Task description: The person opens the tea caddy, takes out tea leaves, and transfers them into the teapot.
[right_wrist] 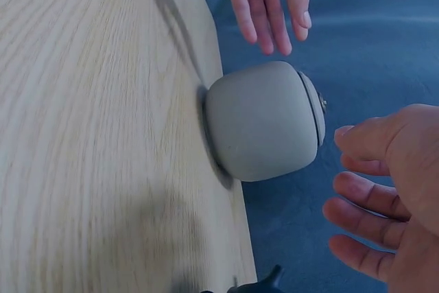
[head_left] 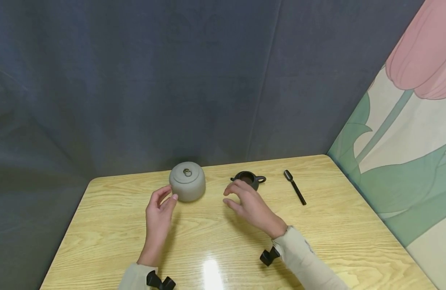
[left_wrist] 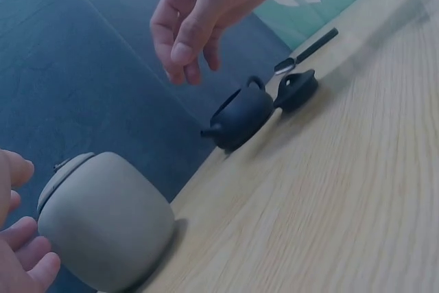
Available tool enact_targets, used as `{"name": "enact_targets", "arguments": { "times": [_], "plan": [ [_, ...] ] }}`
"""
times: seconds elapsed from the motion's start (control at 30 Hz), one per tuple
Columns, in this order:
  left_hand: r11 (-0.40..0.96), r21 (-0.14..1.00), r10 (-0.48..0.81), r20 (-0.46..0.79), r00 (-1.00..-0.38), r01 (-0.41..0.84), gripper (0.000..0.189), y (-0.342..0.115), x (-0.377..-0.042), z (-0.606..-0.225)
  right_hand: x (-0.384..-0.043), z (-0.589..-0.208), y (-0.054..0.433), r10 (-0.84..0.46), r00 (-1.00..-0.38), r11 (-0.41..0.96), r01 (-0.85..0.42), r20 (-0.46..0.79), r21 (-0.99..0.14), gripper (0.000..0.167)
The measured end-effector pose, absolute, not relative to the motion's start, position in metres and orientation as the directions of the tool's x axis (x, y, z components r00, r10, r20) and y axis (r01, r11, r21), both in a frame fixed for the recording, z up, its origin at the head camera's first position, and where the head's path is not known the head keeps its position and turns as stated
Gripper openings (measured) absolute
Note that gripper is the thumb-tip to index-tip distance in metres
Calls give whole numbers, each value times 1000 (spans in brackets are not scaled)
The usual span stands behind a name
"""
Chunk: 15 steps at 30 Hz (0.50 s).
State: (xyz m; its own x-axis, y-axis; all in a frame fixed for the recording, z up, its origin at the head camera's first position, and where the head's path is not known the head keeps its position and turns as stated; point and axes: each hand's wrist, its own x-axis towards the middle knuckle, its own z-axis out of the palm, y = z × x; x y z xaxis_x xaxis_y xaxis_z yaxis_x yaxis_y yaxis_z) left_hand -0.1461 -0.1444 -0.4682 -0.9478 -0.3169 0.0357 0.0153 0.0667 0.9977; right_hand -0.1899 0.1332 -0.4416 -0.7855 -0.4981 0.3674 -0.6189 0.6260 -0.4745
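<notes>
Two containers stand by relaxed fingers—lidded jar beside left hand, uncovered teapot near right hand.

A pale yellow wood-grain tabletop with rounded far corners is the landmark. Behind it, close to its far edge, hangs a dark blue-grey cloth, which also covers the side left of the tabletop; a thin vertical seam runs down it. Right of the tabletop stands a printed wall panel, cream-coloured, with a large pink tulip and broad green leaves. A bright white reflection shines on the tabletop's near part.
</notes>
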Motion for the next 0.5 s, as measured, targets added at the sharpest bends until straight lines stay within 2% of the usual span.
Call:
{"name": "enact_targets", "arguments": {
  "times": [0.27, 0.5],
  "plan": [
    [100, 995, -296, 2, -955, -29, 53, -149, -156, -473, -200, -436, 121, -525, -766, 617, -642, 371, -455, 9],
    [119, 993, -298, 43, -954, 7, 55, -150, -168, -479, -207, -434, 106, -518, -768, 603, -640, 376, -477, 10]
  ]
}}
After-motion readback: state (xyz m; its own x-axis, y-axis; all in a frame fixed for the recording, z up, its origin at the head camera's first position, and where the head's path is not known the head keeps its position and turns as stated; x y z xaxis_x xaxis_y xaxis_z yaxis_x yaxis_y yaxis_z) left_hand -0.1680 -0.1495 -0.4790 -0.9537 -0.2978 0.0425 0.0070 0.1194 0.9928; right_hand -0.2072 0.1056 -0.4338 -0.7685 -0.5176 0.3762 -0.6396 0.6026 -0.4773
